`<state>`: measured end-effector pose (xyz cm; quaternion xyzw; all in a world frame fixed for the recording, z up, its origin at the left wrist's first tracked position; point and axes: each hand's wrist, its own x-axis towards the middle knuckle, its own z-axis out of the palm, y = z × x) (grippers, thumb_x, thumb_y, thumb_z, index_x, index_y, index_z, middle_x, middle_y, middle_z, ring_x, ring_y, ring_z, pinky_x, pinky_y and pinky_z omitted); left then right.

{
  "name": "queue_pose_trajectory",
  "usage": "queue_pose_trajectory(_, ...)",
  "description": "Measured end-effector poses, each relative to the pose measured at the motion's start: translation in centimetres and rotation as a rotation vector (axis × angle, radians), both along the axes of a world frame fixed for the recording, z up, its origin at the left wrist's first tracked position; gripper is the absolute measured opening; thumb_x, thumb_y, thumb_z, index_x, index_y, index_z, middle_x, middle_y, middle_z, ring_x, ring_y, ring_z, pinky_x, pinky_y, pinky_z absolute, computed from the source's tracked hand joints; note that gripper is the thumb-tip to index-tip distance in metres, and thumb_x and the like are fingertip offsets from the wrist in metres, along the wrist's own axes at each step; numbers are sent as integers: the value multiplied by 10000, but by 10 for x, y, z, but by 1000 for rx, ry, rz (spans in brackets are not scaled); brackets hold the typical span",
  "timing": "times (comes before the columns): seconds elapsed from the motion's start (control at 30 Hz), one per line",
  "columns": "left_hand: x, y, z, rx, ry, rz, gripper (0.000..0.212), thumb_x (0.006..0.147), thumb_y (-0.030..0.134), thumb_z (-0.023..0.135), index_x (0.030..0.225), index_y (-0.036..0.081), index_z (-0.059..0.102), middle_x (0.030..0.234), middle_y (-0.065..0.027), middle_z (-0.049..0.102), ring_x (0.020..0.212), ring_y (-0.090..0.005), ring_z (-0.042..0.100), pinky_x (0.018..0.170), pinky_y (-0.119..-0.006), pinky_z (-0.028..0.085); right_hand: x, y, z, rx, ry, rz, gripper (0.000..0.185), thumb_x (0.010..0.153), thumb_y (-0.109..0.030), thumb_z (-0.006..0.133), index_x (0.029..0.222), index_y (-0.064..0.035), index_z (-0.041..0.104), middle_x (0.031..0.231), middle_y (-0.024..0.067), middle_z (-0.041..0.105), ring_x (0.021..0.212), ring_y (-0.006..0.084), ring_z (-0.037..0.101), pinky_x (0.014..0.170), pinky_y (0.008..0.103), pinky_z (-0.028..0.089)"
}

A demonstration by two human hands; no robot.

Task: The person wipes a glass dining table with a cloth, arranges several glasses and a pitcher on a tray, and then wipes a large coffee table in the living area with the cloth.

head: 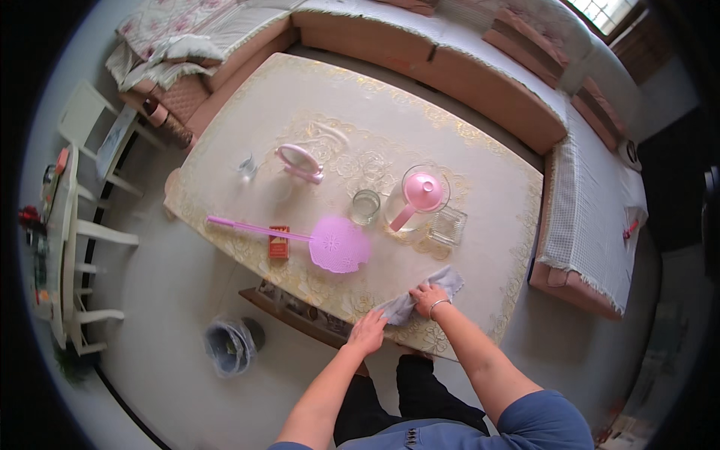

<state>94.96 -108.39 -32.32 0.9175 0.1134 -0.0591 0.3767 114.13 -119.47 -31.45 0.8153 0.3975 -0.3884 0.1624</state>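
Note:
A grey cloth [402,308] lies at the near edge of a table with a patterned cream tablecloth [360,95]. My right hand [430,298], with a bracelet at the wrist, rests on the cloth's middle. At the cloth's left end my left hand [368,332] touches it by the table edge; whether the fingers grip is unclear. Beyond the hands stand a glass pitcher with a pink lid [423,192], a drinking glass [365,207] and a square glass dish [448,226]. A pink fly swatter [339,244] lies to the left, its handle across a red box [279,247].
Farther left on the table are a pink-framed mirror [300,160] and a small clear glass [246,167]. Beneath the near edge an open drawer [298,312] juts out. A lined trash bin [230,346] stands on the floor. Sofas [489,84] surround the far and right sides.

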Motion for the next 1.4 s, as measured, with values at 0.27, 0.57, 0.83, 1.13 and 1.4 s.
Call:
queue_pose_trajectory(0.27,-7,40,4,-98,217,-68,209,765,131,489,950,74,568,960,-125,565,917,-307,519,781,-402,430,-13,-49,-38,350,161,-558,425,721,-303,579,1125,-180,530,1021,82,566,949,265,528,815,354,428)
queue_pose_trajectory(0.57,52,52,11,-153,136,-20,257,769,139,497,1008,61,553,974,-154,565,919,-331,517,792,-405,423,134,-45,-85,682,-176,-1266,378,808,-317,469,1046,-35,551,943,179,596,872,294,576,764,348,447)
queue_pose_trajectory(0.83,166,33,-3,-143,110,-67,488,769,158,521,1215,59,351,1232,-160,394,1118,-332,387,919,-395,343,139,-2,-36,403,-345,-972,335,829,-330,402,808,-62,603,819,174,601,786,339,574,708,423,450)
queue_pose_trajectory(1.13,257,-2,-2,-252,165,-78,442,757,194,544,1160,51,432,1249,-163,385,1137,-325,379,933,-377,336,178,-80,-38,298,-561,-942,284,821,-307,415,733,-100,588,749,123,607,687,306,592,630,441,459)
queue_pose_trajectory(1.4,198,43,-2,-432,366,214,304,790,187,511,1051,30,501,994,-150,571,917,-276,560,784,-349,442,193,-128,-31,370,-752,-1071,289,831,-288,425,783,-59,595,808,165,598,775,331,568,690,426,451)
